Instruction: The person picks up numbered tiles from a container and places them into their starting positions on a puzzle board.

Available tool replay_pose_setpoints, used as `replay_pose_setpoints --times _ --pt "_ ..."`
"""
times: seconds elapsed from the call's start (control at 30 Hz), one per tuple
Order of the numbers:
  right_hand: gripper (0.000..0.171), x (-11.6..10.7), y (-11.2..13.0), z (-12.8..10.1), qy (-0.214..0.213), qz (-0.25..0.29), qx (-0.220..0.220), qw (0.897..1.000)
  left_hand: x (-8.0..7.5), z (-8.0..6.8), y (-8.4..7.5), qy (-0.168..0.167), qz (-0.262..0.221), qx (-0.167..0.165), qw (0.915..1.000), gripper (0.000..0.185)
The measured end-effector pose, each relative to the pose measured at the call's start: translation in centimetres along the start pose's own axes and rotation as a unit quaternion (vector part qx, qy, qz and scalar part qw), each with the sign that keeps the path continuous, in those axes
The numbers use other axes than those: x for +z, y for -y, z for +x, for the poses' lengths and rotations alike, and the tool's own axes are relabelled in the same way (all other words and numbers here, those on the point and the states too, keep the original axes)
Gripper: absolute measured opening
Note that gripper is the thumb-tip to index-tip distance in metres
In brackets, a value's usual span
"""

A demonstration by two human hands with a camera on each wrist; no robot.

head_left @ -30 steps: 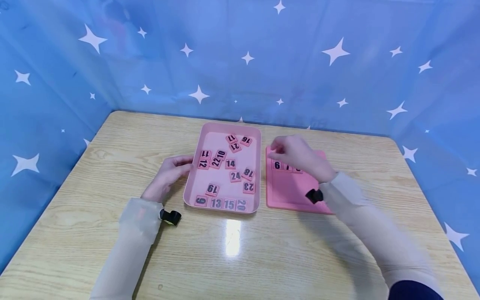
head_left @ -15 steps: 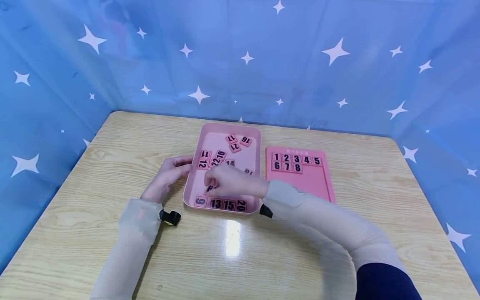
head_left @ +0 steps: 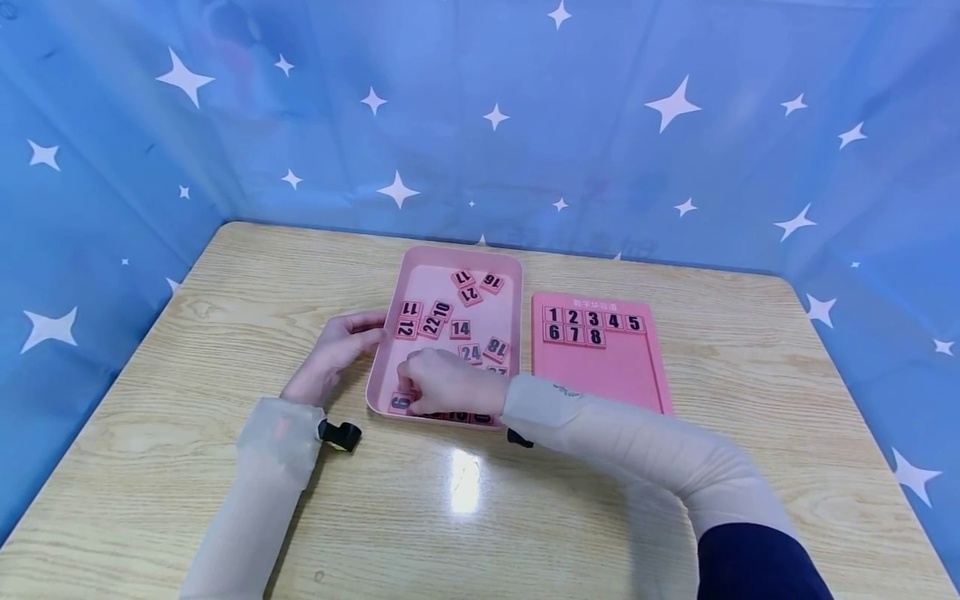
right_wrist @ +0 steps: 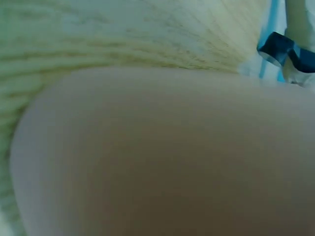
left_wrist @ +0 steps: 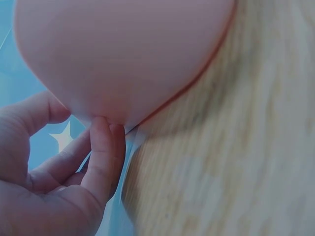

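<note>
A pink tray (head_left: 380, 362) holds several loose numbered tiles. My right hand (head_left: 438, 383) reaches into its near left corner with the fingers curled down. The fingertips (head_left: 406, 387) sit at the far edge of the 9 tile (head_left: 401, 404), which lies flat. Whether they pinch it is hidden. This hand covers most of the near row of tiles. My left hand (head_left: 337, 350) rests on the table and touches the tray's left wall. In the left wrist view its fingers (left_wrist: 101, 157) lie against the tray (left_wrist: 123, 49) with the thumb apart.
A pink number board (head_left: 600, 379) lies right of the tray, with tiles 1 to 8 (head_left: 592, 326) set in its top rows. The wooden table (head_left: 465, 517) is walled by blue starred cloth on three sides. The right wrist view is mostly a blurred pink surface.
My right hand came from the board's top rows across into the tray, then slid down-left to the 9 tile. The left hand has stayed in place.
</note>
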State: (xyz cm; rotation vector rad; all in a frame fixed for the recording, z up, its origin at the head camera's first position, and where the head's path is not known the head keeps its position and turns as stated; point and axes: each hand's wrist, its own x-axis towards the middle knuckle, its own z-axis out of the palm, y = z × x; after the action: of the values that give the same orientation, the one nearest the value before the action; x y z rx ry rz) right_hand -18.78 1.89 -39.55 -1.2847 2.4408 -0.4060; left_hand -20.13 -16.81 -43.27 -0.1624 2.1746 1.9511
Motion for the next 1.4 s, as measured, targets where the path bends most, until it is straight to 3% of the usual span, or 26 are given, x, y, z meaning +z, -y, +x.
replay_pose_setpoints --times 0.57,0.8,0.93,1.13,1.4 --pt "0.018 0.6 0.0 0.1 -0.032 -0.066 -0.007 0.997 0.0 0.1 0.1 0.001 0.006 0.001 1.0 0.044" --pt "0.019 -0.3 -0.4 -0.4 -0.034 -0.02 0.016 0.999 0.0 0.0 0.1 -0.001 0.008 0.0 1.0 0.044" --pt "0.019 -1.8 -1.0 -1.8 -0.057 0.01 0.012 0.998 0.1 0.0 0.0 -0.005 0.008 -0.006 0.9999 0.044" --pt "0.029 -3.6 -3.3 -5.1 -0.144 0.014 -0.012 0.989 0.3 0.2 0.1 -0.008 0.008 -0.004 0.9999 0.044" --pt "0.029 -4.7 -6.9 -10.5 -0.182 0.066 0.052 0.98 0.3 -0.1 -0.2 -0.003 0.015 -0.009 0.9998 0.045"
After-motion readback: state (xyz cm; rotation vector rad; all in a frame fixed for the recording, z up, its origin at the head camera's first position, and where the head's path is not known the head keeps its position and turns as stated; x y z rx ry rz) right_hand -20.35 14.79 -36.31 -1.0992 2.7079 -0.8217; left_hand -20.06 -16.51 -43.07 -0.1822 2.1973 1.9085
